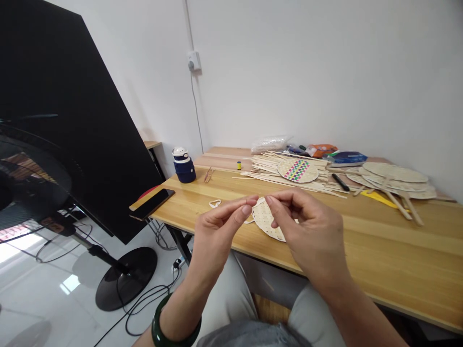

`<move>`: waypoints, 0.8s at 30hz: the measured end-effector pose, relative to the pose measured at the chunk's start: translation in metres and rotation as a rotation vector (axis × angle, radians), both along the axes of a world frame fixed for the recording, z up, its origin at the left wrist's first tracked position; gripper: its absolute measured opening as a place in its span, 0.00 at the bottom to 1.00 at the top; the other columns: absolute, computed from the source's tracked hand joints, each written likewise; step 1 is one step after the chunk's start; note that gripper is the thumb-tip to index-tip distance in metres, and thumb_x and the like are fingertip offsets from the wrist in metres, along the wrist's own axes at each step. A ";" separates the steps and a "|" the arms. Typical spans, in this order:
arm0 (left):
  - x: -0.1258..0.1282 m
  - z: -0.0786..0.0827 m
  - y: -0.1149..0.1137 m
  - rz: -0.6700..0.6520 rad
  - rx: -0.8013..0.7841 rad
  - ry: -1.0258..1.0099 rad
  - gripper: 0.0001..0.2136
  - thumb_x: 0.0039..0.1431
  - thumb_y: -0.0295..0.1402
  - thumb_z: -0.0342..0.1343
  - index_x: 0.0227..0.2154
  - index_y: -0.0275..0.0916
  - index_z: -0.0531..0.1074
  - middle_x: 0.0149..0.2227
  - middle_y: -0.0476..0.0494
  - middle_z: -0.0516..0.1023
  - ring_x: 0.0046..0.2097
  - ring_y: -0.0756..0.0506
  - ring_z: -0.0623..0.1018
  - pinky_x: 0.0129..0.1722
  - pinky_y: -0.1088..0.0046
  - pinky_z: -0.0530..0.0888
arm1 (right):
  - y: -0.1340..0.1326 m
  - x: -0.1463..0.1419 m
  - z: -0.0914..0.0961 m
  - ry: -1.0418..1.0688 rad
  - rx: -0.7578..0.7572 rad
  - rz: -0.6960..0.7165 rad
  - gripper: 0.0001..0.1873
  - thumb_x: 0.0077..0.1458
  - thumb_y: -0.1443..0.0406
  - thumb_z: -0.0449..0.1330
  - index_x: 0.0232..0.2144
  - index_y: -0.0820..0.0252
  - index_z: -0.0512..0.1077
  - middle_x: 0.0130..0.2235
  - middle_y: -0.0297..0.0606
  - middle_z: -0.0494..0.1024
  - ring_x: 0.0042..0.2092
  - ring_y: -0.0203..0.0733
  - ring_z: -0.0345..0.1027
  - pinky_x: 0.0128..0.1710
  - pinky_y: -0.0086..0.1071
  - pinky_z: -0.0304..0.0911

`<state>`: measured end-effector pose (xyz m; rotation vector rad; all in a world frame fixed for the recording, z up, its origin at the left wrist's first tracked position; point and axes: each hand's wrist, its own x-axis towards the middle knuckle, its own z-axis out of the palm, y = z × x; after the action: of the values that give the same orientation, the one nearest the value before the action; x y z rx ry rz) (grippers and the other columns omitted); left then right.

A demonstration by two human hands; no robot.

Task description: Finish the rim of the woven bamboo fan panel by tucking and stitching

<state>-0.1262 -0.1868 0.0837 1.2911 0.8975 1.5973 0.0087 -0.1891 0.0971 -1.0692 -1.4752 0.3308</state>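
My left hand point(219, 231) is raised over the table's front edge, thumb and forefinger pinched together. Close beside it, my right hand point(314, 231) is also closed, its thumb pressed against the curled fingers. Whatever lies in either pinch is too small to make out. Behind and below the fingertips, a round woven fan piece point(265, 225) with a pale rim lies on the table, partly hidden by my right hand. A loop of pale strip point(214, 204) rests on the wood left of it.
On the wooden table point(390, 250) stand a blue jar point(184, 169) and a yellow thread spool point(239, 165). A phone point(152, 204) lies at the left corner. Farther back are thin strips point(262, 166), a coloured woven disc point(298, 170), a black pen point(340, 182) and several handled fans point(398, 176).
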 end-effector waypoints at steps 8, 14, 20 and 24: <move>0.001 0.000 -0.004 0.012 0.202 0.124 0.07 0.55 0.27 0.62 0.34 0.46 0.82 0.44 0.47 0.82 0.50 0.42 0.78 0.52 0.67 0.73 | -0.004 0.000 -0.001 -0.008 -0.006 0.046 0.06 0.57 0.66 0.59 0.28 0.59 0.74 0.24 0.30 0.73 0.23 0.32 0.65 0.23 0.26 0.59; 0.002 0.002 -0.003 0.005 0.196 0.110 0.07 0.56 0.26 0.61 0.33 0.45 0.82 0.41 0.46 0.83 0.47 0.43 0.79 0.49 0.67 0.75 | -0.005 0.000 0.000 0.048 -0.076 0.118 0.07 0.57 0.65 0.59 0.28 0.58 0.74 0.22 0.29 0.72 0.23 0.31 0.65 0.21 0.24 0.59; -0.001 0.002 -0.001 0.042 0.259 0.123 0.08 0.55 0.24 0.62 0.32 0.45 0.82 0.37 0.48 0.83 0.45 0.45 0.79 0.47 0.71 0.75 | -0.003 -0.001 0.002 0.215 -0.203 0.263 0.06 0.54 0.63 0.62 0.28 0.58 0.74 0.24 0.30 0.75 0.23 0.32 0.71 0.22 0.22 0.65; -0.004 0.001 0.000 0.003 0.237 0.090 0.09 0.54 0.24 0.62 0.31 0.46 0.83 0.36 0.49 0.83 0.43 0.46 0.79 0.46 0.73 0.75 | -0.002 0.000 0.001 0.324 -0.305 0.384 0.10 0.55 0.58 0.61 0.28 0.58 0.74 0.29 0.32 0.77 0.24 0.34 0.74 0.24 0.23 0.70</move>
<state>-0.1297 -0.1864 0.0850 1.5373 0.7817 1.6978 0.0083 -0.1916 0.0983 -0.9082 -1.3538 0.9804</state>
